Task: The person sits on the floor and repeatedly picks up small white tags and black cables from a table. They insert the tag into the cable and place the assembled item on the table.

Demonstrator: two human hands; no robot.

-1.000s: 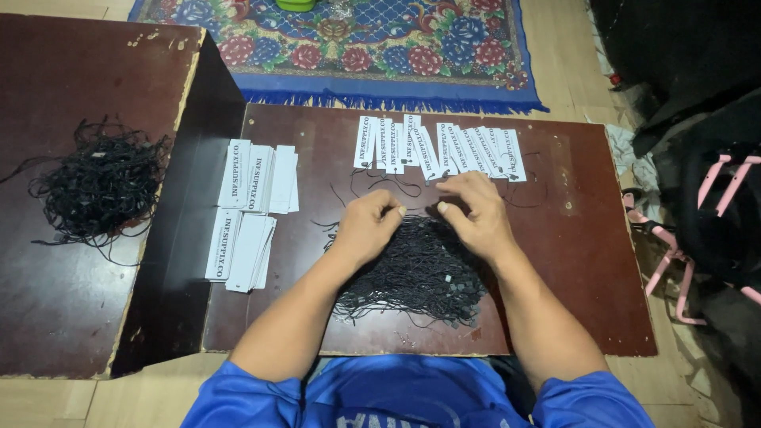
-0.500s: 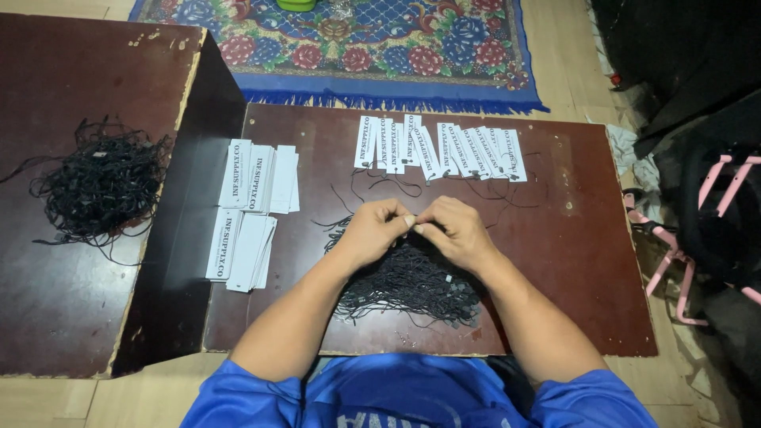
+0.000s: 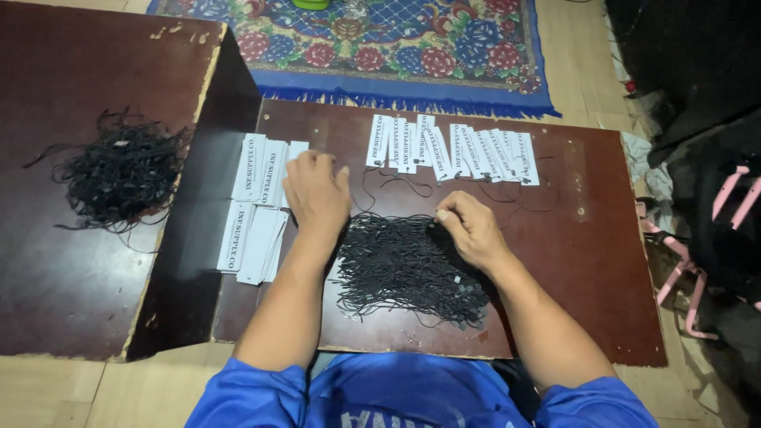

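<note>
A black string is pinched by the right hand (image 3: 468, 226) at the string pile (image 3: 408, 269); the left hand (image 3: 317, 190) is laid flat, grasping nothing, beside the white tags (image 3: 265, 170). Neighbouring strings could be dragged out tangled, or tags swept off the bench (image 3: 602, 261).

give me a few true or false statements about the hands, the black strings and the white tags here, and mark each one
1. The left hand rests flat beside the stacks of white tags on the left. True.
2. The right hand is lifted well clear of the pile of black strings. False: it rests at the pile's upper right edge, fingers pinched.
3. A second tangle of black strings lies on the darker board to the left. True.
4. The row of white tags lies nearer the person than the string pile. False: it lies beyond it, toward the rug.
</note>
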